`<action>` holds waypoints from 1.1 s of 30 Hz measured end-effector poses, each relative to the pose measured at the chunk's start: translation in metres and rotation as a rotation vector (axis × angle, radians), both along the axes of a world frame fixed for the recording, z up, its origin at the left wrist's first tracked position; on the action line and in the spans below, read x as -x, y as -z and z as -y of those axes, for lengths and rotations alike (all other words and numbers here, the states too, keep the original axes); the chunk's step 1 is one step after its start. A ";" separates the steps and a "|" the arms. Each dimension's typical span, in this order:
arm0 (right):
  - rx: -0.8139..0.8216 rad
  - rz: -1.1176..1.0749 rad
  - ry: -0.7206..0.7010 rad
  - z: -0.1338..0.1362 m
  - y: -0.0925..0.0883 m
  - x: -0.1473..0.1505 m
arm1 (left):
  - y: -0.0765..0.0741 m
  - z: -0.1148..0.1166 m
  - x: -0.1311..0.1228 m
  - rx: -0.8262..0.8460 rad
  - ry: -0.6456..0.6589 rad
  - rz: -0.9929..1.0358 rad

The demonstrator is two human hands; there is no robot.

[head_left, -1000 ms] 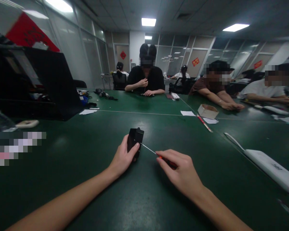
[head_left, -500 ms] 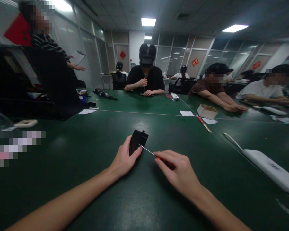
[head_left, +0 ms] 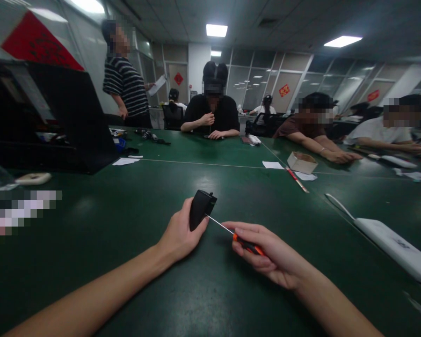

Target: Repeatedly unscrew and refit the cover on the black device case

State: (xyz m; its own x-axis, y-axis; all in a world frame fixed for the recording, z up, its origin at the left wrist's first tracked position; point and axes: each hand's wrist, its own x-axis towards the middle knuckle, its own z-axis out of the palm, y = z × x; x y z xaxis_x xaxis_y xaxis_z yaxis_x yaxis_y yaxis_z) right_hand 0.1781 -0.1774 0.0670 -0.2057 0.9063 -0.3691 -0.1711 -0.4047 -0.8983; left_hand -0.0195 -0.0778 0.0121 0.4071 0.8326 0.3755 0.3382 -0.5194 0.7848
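Note:
A small black box-shaped device [head_left: 199, 209] with a short stub at its top corner is gripped in my left hand [head_left: 182, 234], thumb along its near right side. I cannot make out what kind of device it is. My right hand [head_left: 266, 252] is closed around the orange and black handle of a screwdriver [head_left: 248, 244]. Its thin metal shaft points up and left, and the tip meets the right side of the device near my left thumb. Whether the tip sits in a screw is too small to tell.
On the green table [head_left: 210, 299], a white power bank-like case with a strap [head_left: 395, 245] lies at right. Further back are a small open box [head_left: 302, 162] and a red-and-white strip [head_left: 296, 180]. A black open case [head_left: 66, 117] stands at left. Several people sit around; one stands behind.
The device has turned in my left hand, showing more of its side. My right hand has shifted slightly right and rolled, baring more of the screwdriver handle. The standing person moved right.

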 end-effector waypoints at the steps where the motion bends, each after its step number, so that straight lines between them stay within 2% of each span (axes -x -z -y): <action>1: -0.019 0.032 -0.002 0.000 0.000 0.000 | 0.000 0.000 0.000 -0.001 -0.006 -0.005; 3: -0.132 0.229 -0.010 0.001 0.003 0.003 | 0.000 0.000 0.000 -0.004 -0.020 -0.019; 4: -0.247 0.395 -0.009 0.002 0.004 0.005 | 0.000 0.000 0.000 -0.006 -0.026 -0.029; 9: -1.083 1.376 -0.053 0.008 0.020 0.004 | -0.001 0.001 -0.001 -0.013 -0.042 -0.061; 11: -1.259 1.616 -0.060 0.010 0.024 0.000 | -0.001 0.001 -0.001 -0.015 -0.046 -0.066; 14: -1.413 1.808 -0.041 0.010 0.024 -0.005 | 0.000 0.002 -0.001 -0.026 -0.034 -0.074; 17: -1.386 1.790 -0.017 0.009 0.020 -0.006 | 0.000 0.002 -0.001 -0.032 -0.014 -0.074; 22: -0.980 1.290 0.023 0.003 0.019 0.002 | 0.000 0.001 0.000 0.021 0.049 0.010; 26: -0.695 1.034 0.114 -0.003 0.029 0.012 | 0.002 0.006 -0.002 0.218 0.150 0.253; 29: -0.646 0.956 0.154 -0.003 0.039 0.022 | 0.003 0.018 -0.008 0.424 0.270 0.451; 33: -0.642 0.853 0.201 0.001 0.041 0.029 | 0.002 0.031 -0.016 0.598 0.388 0.553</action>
State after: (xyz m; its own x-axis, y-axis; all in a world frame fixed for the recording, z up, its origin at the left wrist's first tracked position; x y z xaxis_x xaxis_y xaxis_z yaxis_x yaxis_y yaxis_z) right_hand 0.1489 -0.1789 0.0260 0.0673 0.9697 0.2347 0.5988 0.1489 -0.7869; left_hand -0.0037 -0.1084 0.0097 0.5898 0.7935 0.1497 -0.2820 0.0287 0.9590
